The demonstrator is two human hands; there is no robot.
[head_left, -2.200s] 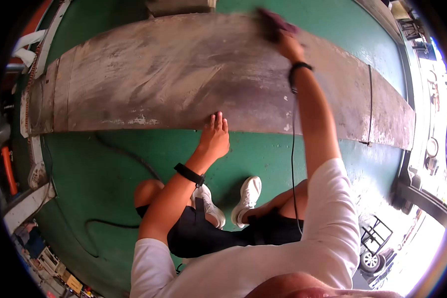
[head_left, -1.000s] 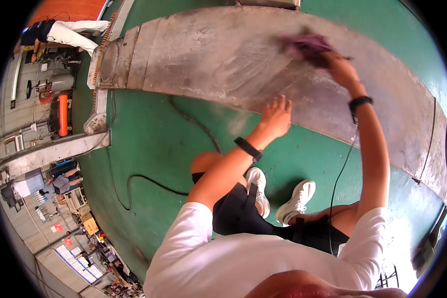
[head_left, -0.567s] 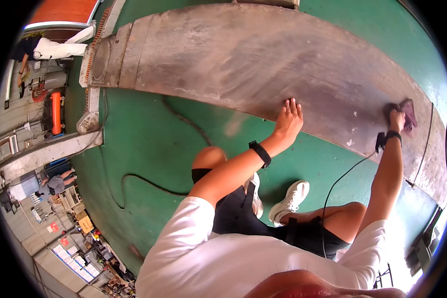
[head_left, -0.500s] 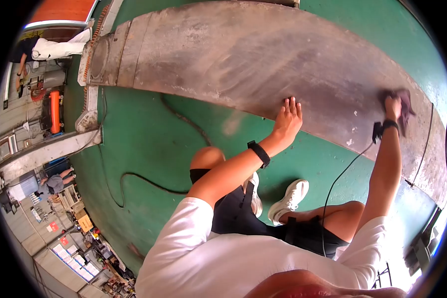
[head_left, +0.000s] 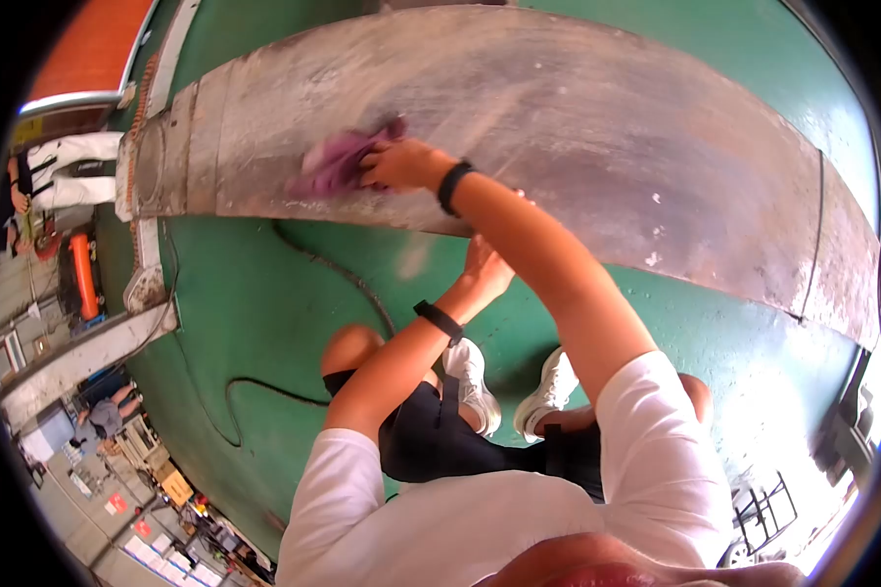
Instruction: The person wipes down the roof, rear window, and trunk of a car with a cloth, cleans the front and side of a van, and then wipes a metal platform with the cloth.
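A long, curved grey metal panel with a stained, smeared surface stretches across the view in front of me. My right hand reaches across to its left part and grips a purple cloth, which lies against the surface and is blurred by motion. Beneath my right forearm, my left hand rests at the panel's near edge. The forearm covers most of its fingers; the fingertips that show beyond it look stretched out on the metal.
Cables trail over the green floor. A metal frame stands by the panel's left end. Two people are farther left, one in white trousers, near an orange cylinder. A cluttered bench is at lower left.
My right hand has swept the cloth from the panel's right part to its left part, crossing over my left arm. My left hand stays by the near edge. The view has shifted slightly.
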